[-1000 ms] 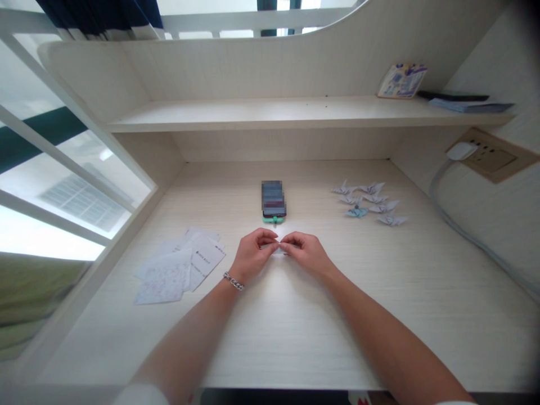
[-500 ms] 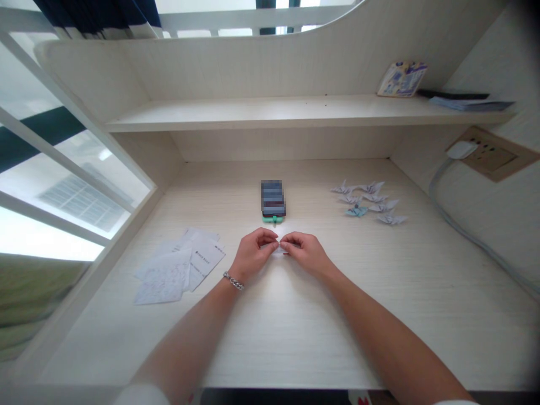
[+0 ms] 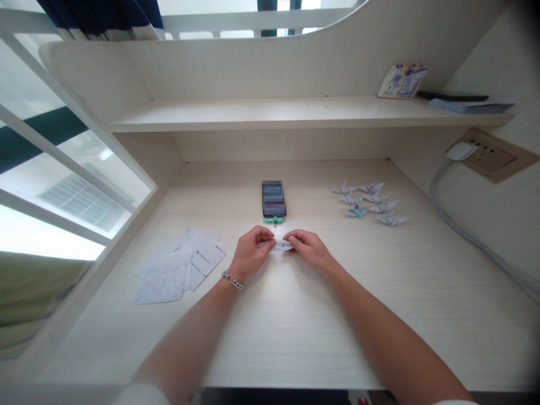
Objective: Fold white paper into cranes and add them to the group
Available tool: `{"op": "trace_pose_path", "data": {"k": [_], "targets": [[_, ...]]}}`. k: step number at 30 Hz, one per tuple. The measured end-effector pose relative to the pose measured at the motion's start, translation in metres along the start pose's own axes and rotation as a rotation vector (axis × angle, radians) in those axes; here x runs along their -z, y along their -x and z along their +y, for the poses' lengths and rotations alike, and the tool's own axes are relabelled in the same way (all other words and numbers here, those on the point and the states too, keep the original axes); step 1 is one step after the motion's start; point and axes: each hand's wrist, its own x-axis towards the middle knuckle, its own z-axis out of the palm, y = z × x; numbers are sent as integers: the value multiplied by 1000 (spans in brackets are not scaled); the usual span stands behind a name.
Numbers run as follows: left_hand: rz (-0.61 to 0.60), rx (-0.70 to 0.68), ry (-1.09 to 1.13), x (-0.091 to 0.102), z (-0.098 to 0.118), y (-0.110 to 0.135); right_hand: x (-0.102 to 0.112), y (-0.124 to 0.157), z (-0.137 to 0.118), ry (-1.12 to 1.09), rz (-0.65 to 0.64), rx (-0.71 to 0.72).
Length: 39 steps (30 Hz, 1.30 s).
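Note:
A small folded piece of white paper (image 3: 281,246) with some dark print is held just above the desk, near the middle. My left hand (image 3: 253,250), with a chain bracelet at the wrist, pinches its left end between thumb and fingers. At the other end my right hand (image 3: 309,247) grips it the same way. The fingers cover both ends of the paper, so its full shape is hidden. Right behind the hands lies a phone (image 3: 274,198) in a green-edged holder or case, its screen blurred.
Several paper cranes (image 3: 373,199), one of them bluish, sit at the back right. Loose printed sheets (image 3: 169,270) overlap on the left. A shelf (image 3: 253,115) runs across the back, and a grey cable (image 3: 468,239) hangs from the wall socket (image 3: 498,154).
My hands have moved slightly apart, my right hand shifting a little to the right. More of the folded paper now shows between them.

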Motion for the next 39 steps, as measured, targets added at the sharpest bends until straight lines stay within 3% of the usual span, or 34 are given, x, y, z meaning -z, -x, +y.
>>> {"op": "trace_pose_path", "data": {"k": [4,10,16,22,28,34,39], "targets": [[-32,-1,-5,0,-2,-1,0,3,0,210,-7,99],[-68,40,67,1,-5,-1,1,2,1,267,-30,108],[-82,4,-41,-1,1,2,-3,8,-11,436,18,214],[-99,-4,-45,-2,4,3,-4,9,-15,495,-17,192],[-132,30,-4,0,4,2,3,6,-12,457,-118,136],[-142,40,26,1,2,1,9,4,-6,186,-227,13],[-114,45,26,2,0,0,7,3,-7,124,-119,3]]}}
